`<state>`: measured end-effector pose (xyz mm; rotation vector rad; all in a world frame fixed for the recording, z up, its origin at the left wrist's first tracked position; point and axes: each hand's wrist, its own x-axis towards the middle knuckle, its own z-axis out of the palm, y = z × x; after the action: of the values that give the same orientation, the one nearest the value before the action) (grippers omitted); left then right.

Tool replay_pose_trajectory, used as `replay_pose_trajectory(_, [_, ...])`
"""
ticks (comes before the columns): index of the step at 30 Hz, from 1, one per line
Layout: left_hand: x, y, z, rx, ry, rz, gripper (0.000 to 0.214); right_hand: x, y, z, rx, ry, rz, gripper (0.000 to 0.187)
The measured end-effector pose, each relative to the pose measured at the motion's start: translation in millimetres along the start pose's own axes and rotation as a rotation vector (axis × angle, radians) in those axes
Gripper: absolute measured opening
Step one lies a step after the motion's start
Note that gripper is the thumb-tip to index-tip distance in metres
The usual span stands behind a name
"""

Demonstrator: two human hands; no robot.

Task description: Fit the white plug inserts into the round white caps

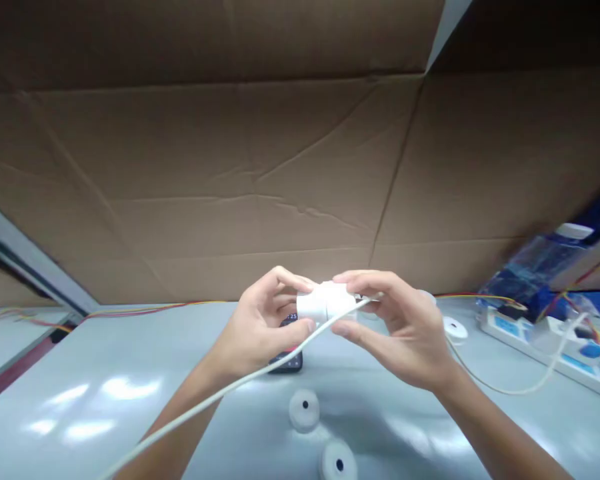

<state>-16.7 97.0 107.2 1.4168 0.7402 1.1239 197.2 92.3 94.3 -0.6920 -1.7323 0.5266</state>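
A white cylindrical part with a seam round its middle is held level above the table. My left hand grips its left end between thumb and fingers. On the other end, my right hand pinches with thumb and fingertips. A white cable passes in front of the part, from the right hand down to the lower left. Below the hands, two white round pieces with a dark centre hole lie on the table, one round piece farther off and another round piece nearer.
Partly behind my left hand lies a phone with a lit screen. A white power strip with plugs and a clear bottle stand at the right. Another round piece sits near it. Cardboard walls the back; coloured wires run along its base.
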Motion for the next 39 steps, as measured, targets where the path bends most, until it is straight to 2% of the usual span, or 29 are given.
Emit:
replay_pose_trajectory(5, [0.3,-4.7,6.1,0.036,0.054,0.202,0.026,3.6,-3.0,2.7,0.046,0.021,0.154,0.035])
replay_pose_trajectory(8, [-0.3,-4.5,7.7,0.085,0.088,0.245,0.025,5.2,-0.6,4.6,0.121,0.026,0.283,0.030])
replay_pose_trajectory(11, [0.4,-2.4,7.4,0.120,0.117,0.119,0.028,5.5,3.2,4.1,0.178,0.019,0.319,0.031])
replay_pose_trajectory(14, [3.0,-2.0,7.7,0.061,0.121,-0.049,0.031,5.0,4.6,-0.3,0.234,-0.102,0.279,0.039])
replay_pose_trajectory(16, [3.8,-2.3,8.9,0.041,0.113,-0.098,0.034,5.3,4.2,-3.5,0.248,-0.151,0.272,0.040])
replay_pose_trajectory(19, [1.7,-2.0,11.2,0.087,0.116,-0.074,0.033,7.5,3.1,-4.9,0.236,-0.099,0.331,0.040])
replay_pose_trajectory(24, [-3.0,-2.1,10.9,0.246,0.090,0.042,0.031,12.7,3.7,-0.4,0.297,-0.037,0.562,0.036])
replay_pose_trajectory(28, [-0.6,-3.7,10.0,0.163,0.080,0.030,0.033,13.0,4.2,-3.9,0.292,-0.087,0.501,0.038])
replay_pose_trajectory(32, [2.2,-3.0,10.2,0.064,0.054,-0.119,0.031,9.7,1.1,-5.2,0.258,-0.236,0.426,0.040])
replay_pose_trajectory(35, [2.0,-1.4,9.0,0.080,0.015,-0.121,0.030,7.9,-2.0,0.2,0.290,-0.203,0.491,0.035])
replay_pose_trajectory(39, [0.9,-0.2,6.6,0.126,0.019,-0.032,0.027,8.4,-2.5,3.7,0.326,-0.186,0.577,0.040])
